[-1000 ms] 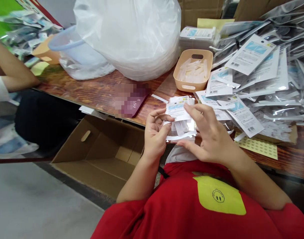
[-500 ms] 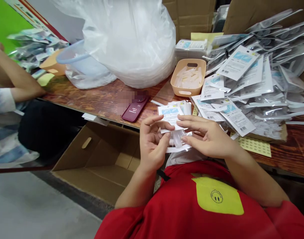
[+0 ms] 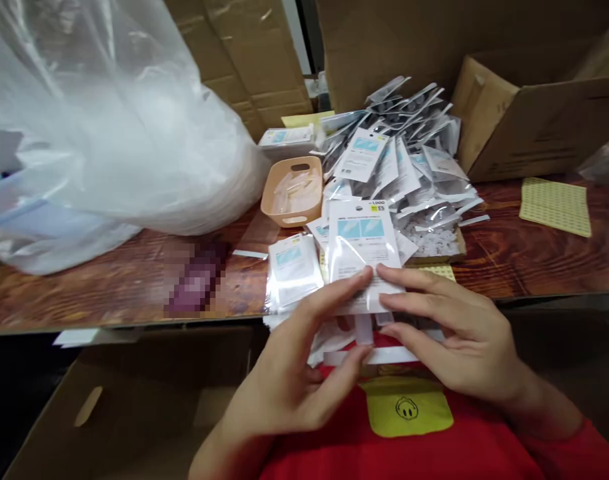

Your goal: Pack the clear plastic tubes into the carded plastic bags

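Note:
A clear packet with a white and blue printed card [image 3: 364, 237] is held between my two hands at the table's front edge. My left hand [image 3: 304, 367] grips its lower left side between thumb and fingers. On the right side, my right hand [image 3: 449, 323] pinches it with the fingertips. Whitish plastic pieces [image 3: 364, 329] show below the card, above a white strip [image 3: 384, 355] along the packet's bottom. Just left of it, a stack of similar cards [image 3: 294, 267] lies on the table.
An orange basket [image 3: 293, 217] holds clear pieces. Behind the hands rises a pile of packets [image 3: 409, 160]. A big plastic bag [image 3: 184, 160] and a blurred phone [image 3: 197, 277] are left, a cardboard box [image 3: 549, 127] and yellow sticker sheet [image 3: 554, 207] right.
The view has swung to the right and closer. The packet now stands more upright, with its whole card showing, and both hands grip its lower part. The neighbouring person has left the view.

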`<state>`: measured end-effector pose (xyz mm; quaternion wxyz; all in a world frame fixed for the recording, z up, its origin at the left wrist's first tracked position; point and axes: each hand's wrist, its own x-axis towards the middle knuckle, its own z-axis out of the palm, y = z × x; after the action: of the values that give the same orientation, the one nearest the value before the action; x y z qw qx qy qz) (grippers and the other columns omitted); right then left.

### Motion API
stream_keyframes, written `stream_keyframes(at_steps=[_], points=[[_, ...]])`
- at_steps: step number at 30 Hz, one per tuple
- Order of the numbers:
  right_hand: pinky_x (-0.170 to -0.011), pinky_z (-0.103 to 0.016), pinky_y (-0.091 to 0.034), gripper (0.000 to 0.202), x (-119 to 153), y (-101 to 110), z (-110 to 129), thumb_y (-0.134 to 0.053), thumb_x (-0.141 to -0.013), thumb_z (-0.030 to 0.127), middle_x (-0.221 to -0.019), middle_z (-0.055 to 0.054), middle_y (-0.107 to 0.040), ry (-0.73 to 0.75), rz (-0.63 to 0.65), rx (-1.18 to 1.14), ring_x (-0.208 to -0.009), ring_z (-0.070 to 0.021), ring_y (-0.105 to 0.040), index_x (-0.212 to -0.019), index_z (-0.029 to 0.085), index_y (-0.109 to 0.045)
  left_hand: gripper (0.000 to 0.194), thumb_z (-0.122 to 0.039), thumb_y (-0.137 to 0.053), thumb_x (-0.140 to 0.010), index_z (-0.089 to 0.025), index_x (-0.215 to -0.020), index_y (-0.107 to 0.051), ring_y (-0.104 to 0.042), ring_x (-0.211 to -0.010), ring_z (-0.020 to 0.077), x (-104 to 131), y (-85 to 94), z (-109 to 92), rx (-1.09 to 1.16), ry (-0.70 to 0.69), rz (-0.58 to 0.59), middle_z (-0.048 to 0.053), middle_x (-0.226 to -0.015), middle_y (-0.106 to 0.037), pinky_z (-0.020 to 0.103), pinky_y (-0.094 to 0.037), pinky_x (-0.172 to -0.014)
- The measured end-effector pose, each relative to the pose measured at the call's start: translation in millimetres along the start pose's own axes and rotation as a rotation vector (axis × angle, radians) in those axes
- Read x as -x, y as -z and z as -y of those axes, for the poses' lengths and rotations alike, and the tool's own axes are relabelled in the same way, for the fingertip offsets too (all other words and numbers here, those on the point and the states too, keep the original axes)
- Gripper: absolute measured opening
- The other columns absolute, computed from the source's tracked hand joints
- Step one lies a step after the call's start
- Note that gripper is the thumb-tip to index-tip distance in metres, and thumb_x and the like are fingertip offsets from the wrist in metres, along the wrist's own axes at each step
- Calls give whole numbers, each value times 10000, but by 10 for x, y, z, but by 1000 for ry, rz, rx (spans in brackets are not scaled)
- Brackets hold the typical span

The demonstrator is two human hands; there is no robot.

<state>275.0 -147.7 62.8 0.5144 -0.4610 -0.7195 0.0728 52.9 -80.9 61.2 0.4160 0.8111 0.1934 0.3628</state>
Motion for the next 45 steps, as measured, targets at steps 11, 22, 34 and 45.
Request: stream_keyframes(at_steps=[11,22,34,45], points=[[-1017,-237,-590,325,1010,609,-431,-715,-840,-8,-1177,-26,-730,-327,-401,244,-1098,-124,-719,-1059,229,-751,607,-48,-529,-938,-218,-1514,-435,-658,-1352,202,-903,-1264,286,204,-119,346,101,-1451,-678,297,-574,-1092],[-916,-428,-619,131,1045,940,-1527,-660,-922,285,-1076,-94,-763,-342,-510,468,-1014,-226,-748,-841,199,-714,530,-153,-514,-1006,-157,-1527,-414,-669,-1308,246,-1305,-2074,563,-392,-246,91,164,-1465,-634,278,-646,-798],[-890,-401,-438,278,535,1107,-1663,-635,-971,412,-1174,-60,-750,-131,-2,678,-986,-224,-669,-1078,196,-774,448,-150,-770,-849,-160,-1271,-618,-705,-1055,282,-679,-549,556,-709,-392,-87,141,-1187,-715,405,-587,-874],[-816,-402,-381,360,115,467,-1869,-456,-1019,281,-836,-132,-639,-255,161,991,-948,-273,-529,-1039,176,-800,269,-120,-576,-990,-236,-1220,-653,-610,-967,277,-940,-526,891,-906,-452,58,54,-1093,-783,444,-354,-824]])
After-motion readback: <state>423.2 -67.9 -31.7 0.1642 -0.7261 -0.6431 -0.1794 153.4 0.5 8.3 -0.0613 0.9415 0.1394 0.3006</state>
